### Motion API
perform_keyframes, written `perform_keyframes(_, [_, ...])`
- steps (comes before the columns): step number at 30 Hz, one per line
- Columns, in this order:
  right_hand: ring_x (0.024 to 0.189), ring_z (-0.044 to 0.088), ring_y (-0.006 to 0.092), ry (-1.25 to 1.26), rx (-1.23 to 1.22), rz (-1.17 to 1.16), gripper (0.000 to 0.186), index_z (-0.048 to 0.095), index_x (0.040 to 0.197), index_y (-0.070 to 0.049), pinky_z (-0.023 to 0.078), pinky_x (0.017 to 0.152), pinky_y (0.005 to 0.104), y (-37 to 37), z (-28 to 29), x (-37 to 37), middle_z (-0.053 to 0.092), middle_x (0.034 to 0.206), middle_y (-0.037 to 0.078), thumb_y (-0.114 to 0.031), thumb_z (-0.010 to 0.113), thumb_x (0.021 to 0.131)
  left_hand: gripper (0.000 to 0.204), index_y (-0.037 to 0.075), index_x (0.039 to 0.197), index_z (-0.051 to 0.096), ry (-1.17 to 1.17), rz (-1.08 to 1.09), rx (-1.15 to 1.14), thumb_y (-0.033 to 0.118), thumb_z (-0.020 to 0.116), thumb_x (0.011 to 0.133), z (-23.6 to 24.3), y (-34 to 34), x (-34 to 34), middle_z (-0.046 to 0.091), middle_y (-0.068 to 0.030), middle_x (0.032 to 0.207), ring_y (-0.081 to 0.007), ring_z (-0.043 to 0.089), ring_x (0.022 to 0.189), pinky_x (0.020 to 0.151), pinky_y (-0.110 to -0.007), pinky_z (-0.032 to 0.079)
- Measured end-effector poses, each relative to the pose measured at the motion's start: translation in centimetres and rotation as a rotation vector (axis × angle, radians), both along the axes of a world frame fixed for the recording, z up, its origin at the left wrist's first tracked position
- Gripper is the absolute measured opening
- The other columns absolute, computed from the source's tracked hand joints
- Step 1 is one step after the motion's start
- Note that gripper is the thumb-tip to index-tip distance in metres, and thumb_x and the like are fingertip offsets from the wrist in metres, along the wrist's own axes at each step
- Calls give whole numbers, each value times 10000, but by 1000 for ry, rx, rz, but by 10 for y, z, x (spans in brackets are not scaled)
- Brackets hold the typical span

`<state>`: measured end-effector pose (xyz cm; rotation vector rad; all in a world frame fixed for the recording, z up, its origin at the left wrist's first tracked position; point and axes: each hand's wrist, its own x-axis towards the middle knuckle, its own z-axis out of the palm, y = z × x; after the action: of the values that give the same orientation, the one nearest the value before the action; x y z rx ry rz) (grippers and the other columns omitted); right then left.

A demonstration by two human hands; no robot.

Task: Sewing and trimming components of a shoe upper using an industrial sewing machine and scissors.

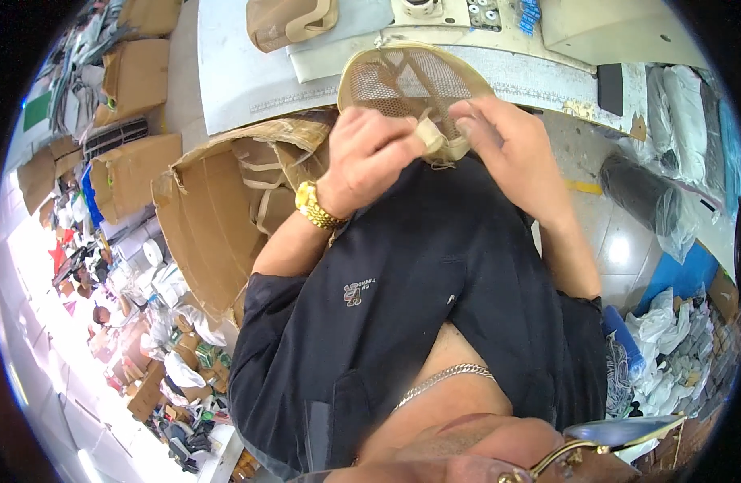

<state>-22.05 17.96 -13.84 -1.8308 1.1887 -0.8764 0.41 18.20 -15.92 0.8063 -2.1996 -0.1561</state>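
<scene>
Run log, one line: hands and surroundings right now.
left grip: pinching beige strip | right grip: at mesh piece, contact unclear | mesh piece: overlaps edge of worktable in view | open cardboard box: to left

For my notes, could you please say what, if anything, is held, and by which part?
The left hand holds the beige mesh piece by its pale near-edge strip; the right hand shows no clear grip.

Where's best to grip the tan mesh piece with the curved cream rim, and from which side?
Probably the far arc of the cream rim, pinched from the white table side: that bound edge looks firmer than the tan mesh piece's open weave, and it curves clear of the bare left hand and bare right hand, both at the near end.
</scene>
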Motion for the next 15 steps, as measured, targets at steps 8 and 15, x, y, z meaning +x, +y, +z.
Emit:
perform_keyframes(8, [710, 618, 191, -72, 266, 104, 228, 635, 1030, -26, 488, 677, 305, 35, 34, -19, 623, 801, 88, -207, 635, 892, 204, 120, 890, 686, -28, -60, 147, 109, 678, 686, -15, 29, 2, 605, -50, 911, -174, 549, 650, 570, -313, 419])
perform_keyframes(15, [802, 641, 339, 219, 315, 79, 315, 586, 1071, -31, 498, 688, 407, 49, 13, -8, 646, 859, 160, -307, 594, 920, 198, 104, 880, 677, -5, -150, 126, 123, 669, 683, -17, 24, -3, 595, -49, 914, -166, 557, 675, 578, -309, 417])
